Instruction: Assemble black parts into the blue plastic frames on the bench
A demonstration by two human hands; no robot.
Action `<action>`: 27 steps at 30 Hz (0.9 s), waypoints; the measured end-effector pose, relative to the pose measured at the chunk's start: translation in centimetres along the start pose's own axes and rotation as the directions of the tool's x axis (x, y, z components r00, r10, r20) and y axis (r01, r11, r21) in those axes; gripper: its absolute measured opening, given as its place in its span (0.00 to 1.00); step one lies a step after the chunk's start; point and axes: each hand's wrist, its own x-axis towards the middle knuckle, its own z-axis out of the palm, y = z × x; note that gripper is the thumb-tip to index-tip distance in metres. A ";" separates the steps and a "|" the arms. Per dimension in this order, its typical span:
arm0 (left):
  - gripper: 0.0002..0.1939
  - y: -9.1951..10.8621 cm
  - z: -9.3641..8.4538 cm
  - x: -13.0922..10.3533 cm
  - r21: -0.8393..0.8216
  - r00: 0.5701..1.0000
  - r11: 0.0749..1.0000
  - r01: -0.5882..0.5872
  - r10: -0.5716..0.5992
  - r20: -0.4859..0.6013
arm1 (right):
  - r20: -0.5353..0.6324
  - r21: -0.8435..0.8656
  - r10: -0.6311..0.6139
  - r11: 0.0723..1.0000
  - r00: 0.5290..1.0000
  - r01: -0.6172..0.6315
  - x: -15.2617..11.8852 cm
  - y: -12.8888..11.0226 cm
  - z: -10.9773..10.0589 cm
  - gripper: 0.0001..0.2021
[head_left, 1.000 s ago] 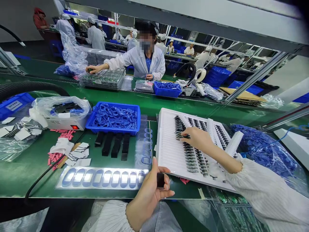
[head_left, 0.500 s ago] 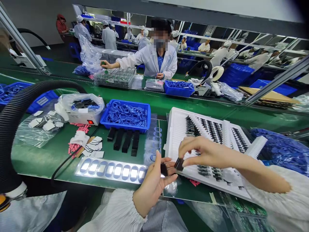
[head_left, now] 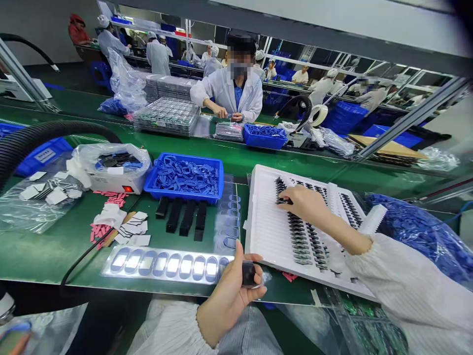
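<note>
fingers of right hand (head_left: 306,204) are pinching one black part (head_left: 284,201) in white tray (head_left: 266,231) at center right, best lifted straight, while left hand (head_left: 229,291) is clamping a black piece (head_left: 248,273).

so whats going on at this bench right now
A person works at a green bench. The left hand holds a small black part near the bench edge. The right hand reaches into a white tray and touches a row of small black parts. A blue bin sits behind; a co-worker works opposite.
</note>
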 end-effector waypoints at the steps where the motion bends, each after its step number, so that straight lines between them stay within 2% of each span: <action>1: 0.28 -0.1 -0.1 0.0 -0.009 1.000 1.000 0.002 -0.002 -0.009 | 0.019 -0.045 0.018 0.999 1.000 -0.017 0.4 1.2 0.8 0.07; 4: 0.28 -0.4 -0.3 0.1 -0.008 1.000 1.000 0.006 -0.006 -0.018 | 0.033 -0.077 0.016 0.997 0.999 -0.013 1.0 3.0 2.7 0.06; 9: 0.28 -0.3 -0.4 0.1 -0.012 1.000 1.000 -0.023 0.024 0.013 | 0.013 -0.078 -0.026 0.997 1.000 0.027 1.2 2.7 3.5 0.08; 12: 0.28 0.1 -0.3 -0.2 -0.032 0.999 0.998 -0.049 0.049 0.002 | -0.007 -0.047 -0.054 0.997 0.999 0.053 0.9 2.4 1.8 0.10; 14: 0.27 0.4 -0.1 -0.5 -0.031 0.998 0.998 -0.062 0.062 -0.014 | -0.009 0.135 -0.100 0.986 0.995 0.100 0.2 1.5 -0.4 0.12; 15: 0.26 0.5 0.1 -0.6 -0.025 0.998 0.998 -0.066 0.065 -0.023 | 0.014 0.292 -0.162 0.945 0.987 0.150 -0.3 0.7 -1.6 0.13; 16: 0.25 0.5 0.3 -0.6 -0.018 0.997 0.998 -0.068 0.068 -0.031 | 0.051 0.461 -0.265 0.861 0.963 0.213 -0.9 -0.4 -2.9 0.15; 17: 0.25 0.5 0.4 -0.7 -0.011 0.997 0.997 -0.073 0.073 -0.040 | 0.102 0.597 -0.392 0.759 0.914 0.259 -1.6 -1.5 -4.0 0.16; 18: 0.24 0.5 0.6 -0.7 0.000 0.996 0.997 -0.081 0.081 -0.044 | 0.154 0.690 -0.516 0.666 0.842 0.282 -2.2 -2.8 -4.9 0.16; 20: 0.24 0.3 0.9 -0.8 0.023 0.993 0.994 -0.107 0.108 -0.037 | 0.213 0.784 -0.685 0.546 0.697 0.297 -3.1 -5.3 -5.9 0.14; 21: 0.23 0.2 1.0 -0.8 0.031 0.992 0.992 -0.120 0.121 -0.026 | 0.234 0.790 -0.719 0.533 0.654 0.304 -3.4 -6.4 -6.1 0.12; 22: 0.23 0.1 1.0 -0.9 0.037 0.991 0.991 -0.129 0.130 -0.014 | 0.250 0.778 -0.728 0.543 0.639 0.315 -3.6 -7.2 -6.0 0.11; 23: 0.22 0.0 0.9 -0.9 0.041 0.991 0.990 -0.136 0.136 -0.002 | 0.259 0.757 -0.719 0.566 0.645 0.328 -3.7 -7.9 -5.8 0.10; 27: 0.21 -0.1 0.2 -0.9 0.049 0.987 0.986 -0.161 0.159 0.028 | 0.244 0.694 -0.672 0.624 0.699 0.358 -3.9 -8.8 -5.0 0.07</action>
